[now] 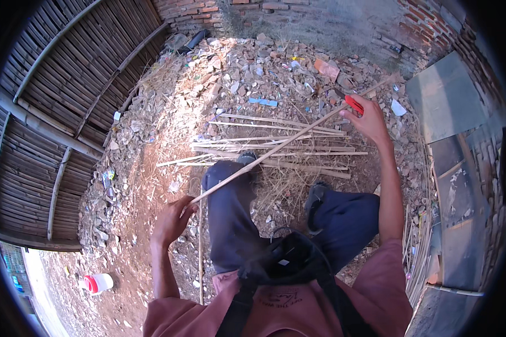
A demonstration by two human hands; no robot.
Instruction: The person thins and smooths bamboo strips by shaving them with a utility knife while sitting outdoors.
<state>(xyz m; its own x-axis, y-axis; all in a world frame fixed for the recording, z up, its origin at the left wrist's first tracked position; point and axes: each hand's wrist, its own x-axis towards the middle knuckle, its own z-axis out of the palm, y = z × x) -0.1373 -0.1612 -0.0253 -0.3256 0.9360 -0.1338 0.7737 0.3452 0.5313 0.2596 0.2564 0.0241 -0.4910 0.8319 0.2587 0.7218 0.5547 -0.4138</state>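
A long, pale bamboo strip [275, 150] slants from lower left to upper right across my left knee. My left hand [173, 220] grips its near end between thumb and fingers. My right hand [367, 121] is closed around a knife with a red handle [354, 104]; its dark blade points up and left, beside the strip. The thumb of that hand is close to the strip, though whether it presses on it I cannot tell. Beyond my feet, several split bamboo strips [298, 153] lie roughly side by side on the ground.
Rubble and litter [253, 73] cover the ground up to a brick wall [320, 22]. A bamboo slat panel [56, 73] stands at left. A white jug with a red lid [98, 283] sits at lower left. Grey boards [447, 98] lean at right, near more thin strips [416, 255].
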